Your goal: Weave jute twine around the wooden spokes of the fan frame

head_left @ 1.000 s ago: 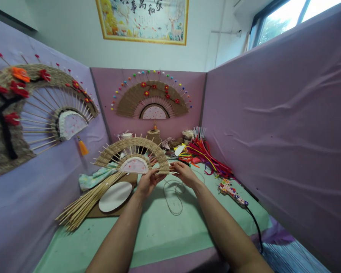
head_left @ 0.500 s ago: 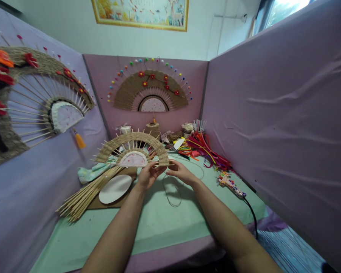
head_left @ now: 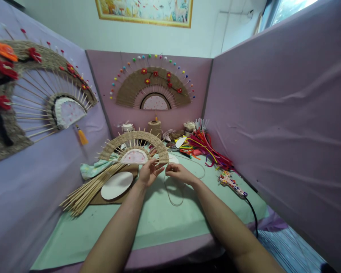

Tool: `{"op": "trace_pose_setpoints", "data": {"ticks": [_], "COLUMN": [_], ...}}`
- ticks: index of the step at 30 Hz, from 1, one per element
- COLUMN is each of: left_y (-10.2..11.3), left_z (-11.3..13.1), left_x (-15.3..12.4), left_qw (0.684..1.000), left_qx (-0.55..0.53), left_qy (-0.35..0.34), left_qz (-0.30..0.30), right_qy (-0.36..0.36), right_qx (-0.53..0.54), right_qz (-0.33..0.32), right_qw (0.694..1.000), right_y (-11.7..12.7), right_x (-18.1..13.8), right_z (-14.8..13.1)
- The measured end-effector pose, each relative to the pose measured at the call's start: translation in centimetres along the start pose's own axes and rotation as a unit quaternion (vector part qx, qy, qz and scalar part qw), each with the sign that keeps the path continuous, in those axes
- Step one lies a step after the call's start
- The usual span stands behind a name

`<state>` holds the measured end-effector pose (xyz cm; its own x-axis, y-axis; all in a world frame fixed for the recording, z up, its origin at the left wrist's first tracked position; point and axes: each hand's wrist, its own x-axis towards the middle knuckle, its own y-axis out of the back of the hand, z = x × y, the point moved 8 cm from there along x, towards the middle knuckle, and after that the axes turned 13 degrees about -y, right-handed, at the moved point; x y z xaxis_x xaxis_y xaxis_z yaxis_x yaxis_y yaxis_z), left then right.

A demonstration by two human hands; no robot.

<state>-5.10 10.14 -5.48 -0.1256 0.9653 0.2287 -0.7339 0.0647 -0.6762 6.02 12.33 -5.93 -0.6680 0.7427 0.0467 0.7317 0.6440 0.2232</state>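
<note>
A half-round fan (head_left: 134, 138) of sticks woven with tan twine is held up over the table, with a pink-spotted white half disc (head_left: 134, 156) at its centre. My left hand (head_left: 149, 173) grips the fan near its lower right end. Just right of that end, my right hand (head_left: 180, 173) has its thumb and fingers pinched together on the twine (head_left: 174, 204). The twine hangs in a loop onto the green tablecloth and curves away to the right.
Bundled sticks (head_left: 92, 189) and a white oval (head_left: 117, 185) lie on brown cardboard at left. A glue gun (head_left: 232, 184) with a black cord rests at right, near red pipe cleaners (head_left: 206, 148). A twine spool (head_left: 154, 129) stands behind. Finished fans (head_left: 152, 85) hang on the partitions.
My right hand has drawn away from the fan's right end and dropped slightly, its fingers now closed together. My left hand still holds the fan. The camera view has shifted slightly.
</note>
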Motion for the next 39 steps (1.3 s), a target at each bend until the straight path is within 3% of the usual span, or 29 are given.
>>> {"op": "trace_pose_setpoints", "data": {"ticks": [5,10,19,26,30,39], "left_y": [0.5,1.3,2.3,1.6,1.2,0.0], "left_z": [0.0,-1.2,-1.9,-1.7,-1.9,-2.7], "left_x": [0.0,-0.3,-0.2,-0.2,-0.3,-0.8], "left_qw": [0.999,0.995,0.991,0.995,0.994,0.991], "left_qx": [-0.011,0.000,0.013,0.011,-0.030,-0.066], "left_qy": [0.002,0.050,0.089,0.091,0.094,0.113], "left_qz": [0.040,0.090,0.098,0.048,0.040,0.016], "right_qy": [-0.021,-0.056,-0.050,0.026,0.046,0.031], "right_qx": [0.023,0.101,0.164,0.057,0.025,0.021], "right_qz": [-0.036,-0.055,0.114,0.250,0.269,0.236], "right_qw": [0.999,0.992,0.979,0.966,0.962,0.971], "right_y": [-0.4,-0.8,2.4,4.6,4.6,4.2], "right_x": [-0.4,-0.5,0.0,-1.0,-1.2,-0.3], "right_z": [0.0,0.3,0.8,-0.4,-0.5,0.4]}}
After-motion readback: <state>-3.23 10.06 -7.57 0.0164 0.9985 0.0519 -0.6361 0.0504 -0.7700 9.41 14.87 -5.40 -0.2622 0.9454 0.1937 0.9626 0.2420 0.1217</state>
